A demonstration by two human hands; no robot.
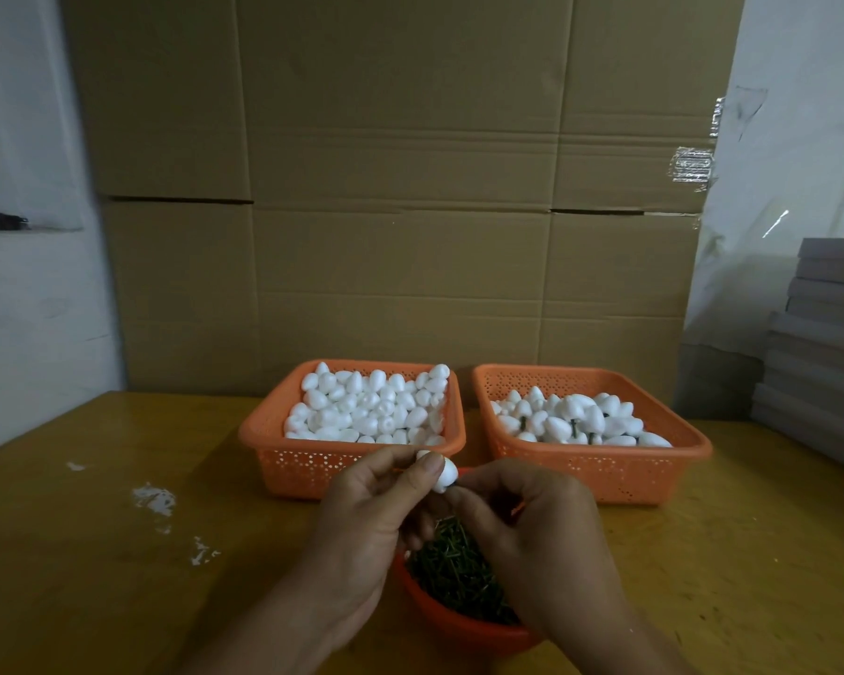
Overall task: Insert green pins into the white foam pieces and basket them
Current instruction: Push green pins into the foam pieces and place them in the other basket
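Over the round orange plastic bowl (pixel 464 630) of loose green pins (pixel 459 572), near the front edge of the yellow-brown wooden bench (pixel 118 552), both hands meet; left hand (pixel 361 523) pinches a small white egg-shaped foam piece (pixel 443 475) between thumb and forefinger, thumb laid across its top; right hand (pixel 537 533) has fingers curled and pressed together right at the foam's lower end, probably pinching one pin, but the pin itself is hidden or too small, so can't tell for sure; step in hand reads as pushing a pin into the foam; to do it well: hold foam firm but not crushing, since it looks soft and dents easily, aim pin straight along the long axis into the blunt end, push steady so it doesn't go in crooked or poke out the side, keep work above bowl so a dropped pin falls back in; behind, left rectangular orange perforated plastic basket (pixel 264 455) is heaped with plain foam pieces, right matching orange perforated basket (pixel 693 460) holds pieces with dark stems showing, likely the finished lot, so this one should go there once pinned; white crumbs (pixel 154 499) lie on bench at left; cardboard wall (pixel 400 187) behind
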